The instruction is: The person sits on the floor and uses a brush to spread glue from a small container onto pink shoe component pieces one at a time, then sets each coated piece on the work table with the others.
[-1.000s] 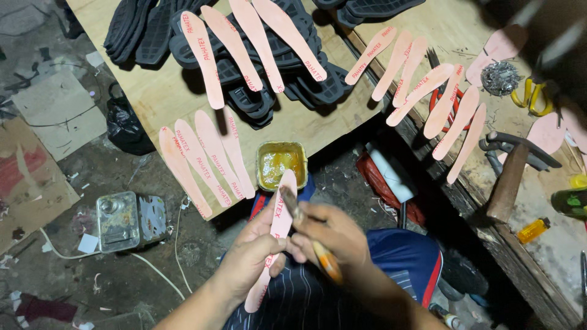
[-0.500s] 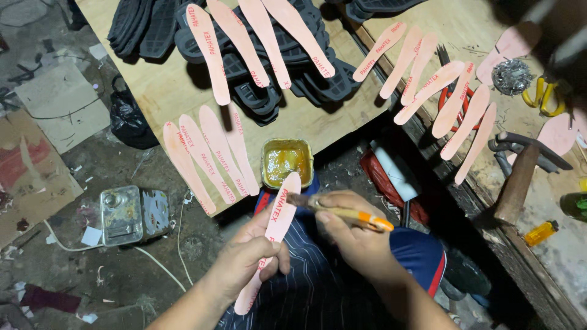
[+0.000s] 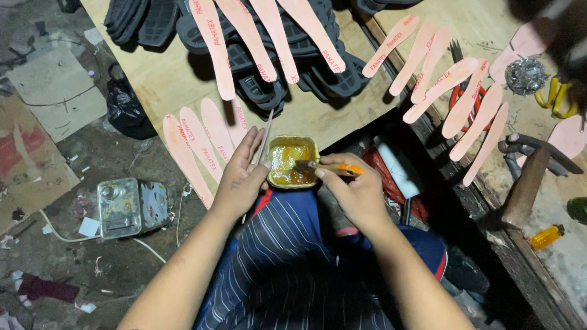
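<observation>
Right hand (image 3: 358, 192) grip is clamped on the brush (image 3: 327, 166), bristles in the glue tin (image 3: 292, 161) at the tabletop (image 3: 165, 79) edge. Left hand (image 3: 241, 177) pinches a pink strip (image 3: 264, 135) edge-on. Load sparingly; wipe excess on the rim.

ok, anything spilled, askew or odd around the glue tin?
No spill shows. The glue tin is smeared with amber glue inside. The pink strips overhang the board's edge. The left hand holds one strip edge-on; the right hand dips a brush.
</observation>
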A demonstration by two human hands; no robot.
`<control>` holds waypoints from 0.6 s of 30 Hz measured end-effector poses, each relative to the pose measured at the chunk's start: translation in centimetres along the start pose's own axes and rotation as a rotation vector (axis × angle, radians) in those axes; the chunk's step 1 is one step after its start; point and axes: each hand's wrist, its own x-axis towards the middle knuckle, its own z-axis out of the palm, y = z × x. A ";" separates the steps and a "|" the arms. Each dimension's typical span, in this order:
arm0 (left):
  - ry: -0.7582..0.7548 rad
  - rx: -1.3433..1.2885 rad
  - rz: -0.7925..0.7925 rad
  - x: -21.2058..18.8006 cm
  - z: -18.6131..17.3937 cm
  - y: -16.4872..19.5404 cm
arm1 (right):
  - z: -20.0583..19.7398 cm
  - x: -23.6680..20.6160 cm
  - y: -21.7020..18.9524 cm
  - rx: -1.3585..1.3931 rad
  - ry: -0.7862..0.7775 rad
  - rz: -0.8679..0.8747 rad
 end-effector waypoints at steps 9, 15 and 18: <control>-0.099 0.011 0.145 -2.6 1.5 -1.9 | 0.4 -2.7 1.2 -0.130 0.007 0.115; -0.106 0.033 0.056 -4.4 3.0 -2.0 | 0.9 -3.6 2.1 -0.198 0.050 -0.134; -0.130 -0.018 0.085 -4.9 3.4 -2.0 | 0.7 -4.0 2.8 -0.145 0.032 -0.091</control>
